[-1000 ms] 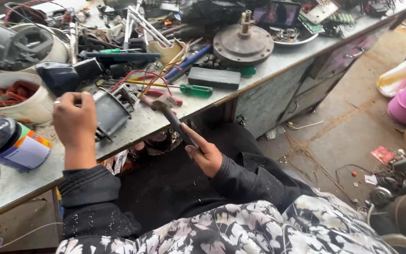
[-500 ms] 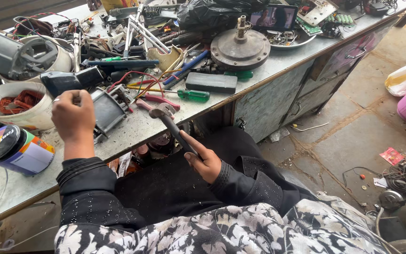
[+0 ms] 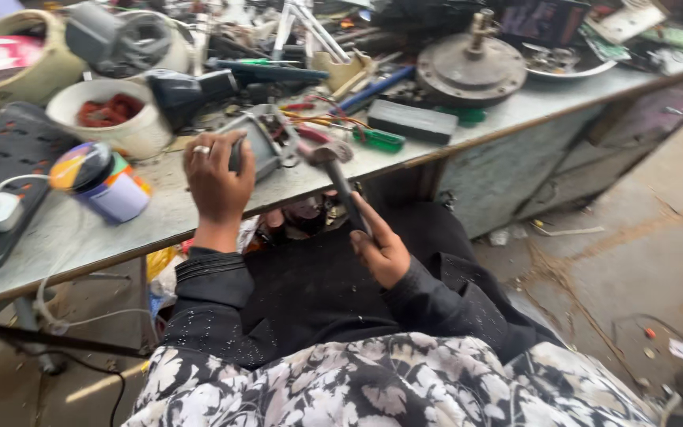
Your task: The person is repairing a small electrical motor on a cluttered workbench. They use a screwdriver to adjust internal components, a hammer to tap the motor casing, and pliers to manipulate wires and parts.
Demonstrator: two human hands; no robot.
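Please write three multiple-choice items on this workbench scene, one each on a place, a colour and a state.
1. Where does the white bowl of red parts stand?
A. On the floor
B. On the bench, beyond the left hand
C. On the person's lap

2. What colour is the handle of the screwdriver near the bench edge?
A. Green
B. Yellow
C. White

3. What is the right hand doing?
A. Resting open on the lap
B. Holding a cup
C. Gripping the hammer by its handle

Answers:
1. B: the bowl sits on the bench just past the left hand.
2. A: the handle shows bright green beside the dark flat block.
3. C: the fingers wrap the handle, with the hammer head up by the metal part that the left hand steadies.
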